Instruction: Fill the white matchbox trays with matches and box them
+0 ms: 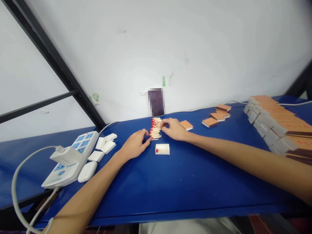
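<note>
A pile of red-tipped matches (155, 128) lies on the blue table (185, 182) near the wall. My left hand (135, 144) rests on the table at the pile's left edge, fingers curled, fingertips touching the matches. My right hand (173, 128) is at the pile's right side, fingers bent and pinching at the match ends. Just in front of the pile sits a small white open matchbox tray (162, 149) with a few matches in it. An orange matchbox (186, 125) lies right beside my right hand.
A white and blue power strip (70, 159) with a plug and cable lies at the left, with several white trays (105, 145) and a white case (87, 171) beside it. Loose orange matchboxes (216, 116) and a long stack of them (278, 126) fill the right. A dark phone (156, 102) leans on the wall.
</note>
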The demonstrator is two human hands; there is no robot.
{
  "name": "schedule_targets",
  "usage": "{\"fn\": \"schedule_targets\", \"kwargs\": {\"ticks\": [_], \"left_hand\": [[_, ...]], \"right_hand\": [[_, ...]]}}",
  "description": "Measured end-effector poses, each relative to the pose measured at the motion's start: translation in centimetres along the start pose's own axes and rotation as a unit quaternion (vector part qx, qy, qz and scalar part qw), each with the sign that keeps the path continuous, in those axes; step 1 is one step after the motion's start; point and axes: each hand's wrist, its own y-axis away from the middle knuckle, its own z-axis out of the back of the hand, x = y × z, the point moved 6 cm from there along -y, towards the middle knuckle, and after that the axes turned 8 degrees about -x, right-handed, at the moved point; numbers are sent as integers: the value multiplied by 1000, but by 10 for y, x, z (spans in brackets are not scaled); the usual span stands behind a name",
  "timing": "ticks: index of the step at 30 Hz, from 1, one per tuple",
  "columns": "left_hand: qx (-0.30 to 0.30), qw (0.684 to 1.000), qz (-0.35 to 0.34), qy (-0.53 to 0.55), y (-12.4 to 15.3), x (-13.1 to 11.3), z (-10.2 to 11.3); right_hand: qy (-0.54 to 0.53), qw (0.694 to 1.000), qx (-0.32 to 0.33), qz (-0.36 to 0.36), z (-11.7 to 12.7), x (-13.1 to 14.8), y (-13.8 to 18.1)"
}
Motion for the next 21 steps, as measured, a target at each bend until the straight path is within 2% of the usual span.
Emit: {"fn": "schedule_targets", "kwargs": {"ticks": [4, 10, 16, 21], "left_hand": [[-4, 1000, 5, -13, 0, 1, -1], [3, 1000, 17, -24, 0, 0, -1], [7, 999, 27, -38, 0, 2, -2], [10, 999, 22, -42, 1, 2, -3]], "right_hand": [[-13, 1000, 18, 0, -2, 1, 2], [-32, 988, 104, 108, -9, 22, 12], [-4, 992, 101, 78, -10, 16, 9], [15, 990, 106, 92, -10, 18, 9]]}}
